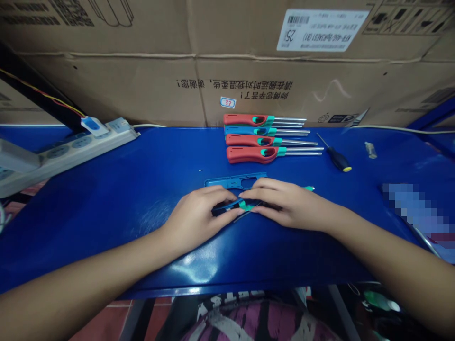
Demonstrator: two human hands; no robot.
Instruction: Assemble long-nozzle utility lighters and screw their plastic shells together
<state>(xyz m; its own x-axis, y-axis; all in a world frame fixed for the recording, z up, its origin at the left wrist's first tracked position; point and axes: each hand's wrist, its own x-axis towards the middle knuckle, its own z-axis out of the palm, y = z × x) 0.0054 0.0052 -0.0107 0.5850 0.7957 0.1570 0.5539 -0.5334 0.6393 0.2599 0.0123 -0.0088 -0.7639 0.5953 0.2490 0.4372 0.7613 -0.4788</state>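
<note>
"I'm on the head camera's feed, away from the bench. What do you want first?"

"The hands."

"I see the left hand [199,213] narrowed, thumb and fingers holding a blue casing piece [227,207]. The right hand [287,201] is narrow too, its fingertips around a green part [245,205] at that piece's right end. Whether it grips or only touches, I can't tell; its own fingers hide too much."

"So where is the casing piece?"

"Between both hands, over the near middle of the blue table [124,199]. I take it as my clock's centre, twelve pointing away from the person."

"Go round, then."

"At twelve, just beyond the fingers, I have a blue shell half [227,183] lying flat. Farther out, between twelve and one, lie four lighters [249,154] side by side, three red and one blue, metal tubes toward three. At two I see a screwdriver [336,158], and farther along that line a small clear piece [370,150]. A power strip [83,147] sits at ten."

"And behind it all?"

"A cardboard box [142,85] along the far edge, its print upside down to me."
</note>
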